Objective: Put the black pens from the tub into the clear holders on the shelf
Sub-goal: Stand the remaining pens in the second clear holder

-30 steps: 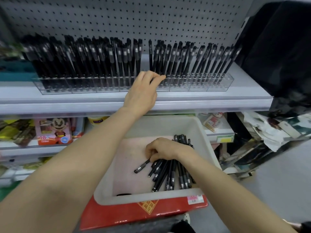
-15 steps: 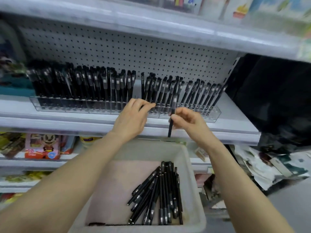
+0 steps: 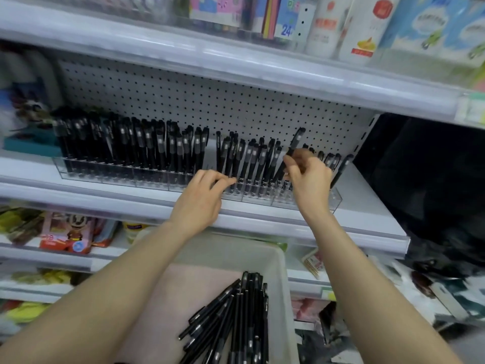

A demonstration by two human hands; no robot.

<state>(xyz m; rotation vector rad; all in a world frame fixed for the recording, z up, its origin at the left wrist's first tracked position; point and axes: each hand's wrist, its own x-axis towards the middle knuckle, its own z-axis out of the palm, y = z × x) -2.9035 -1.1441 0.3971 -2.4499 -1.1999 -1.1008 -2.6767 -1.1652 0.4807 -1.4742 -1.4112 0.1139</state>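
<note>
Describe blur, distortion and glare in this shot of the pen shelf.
Head view: the wide lens bows the white shelf edge; head view: pale glare runs along the upper shelf's clear strip; head view: left-edge goods and bottom-right clutter are smeared; head view: sharpest are the loose black pens in the pale plastic tub and the right hand pinching a single black pen.

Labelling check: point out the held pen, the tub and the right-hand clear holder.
held pen (image 3: 296, 141), head view, upper barrel above the right hand (image 3: 309, 177).
tub (image 3: 284, 285), head view, right wall.
clear holder (image 3: 258, 198), head view, front wall.
</note>
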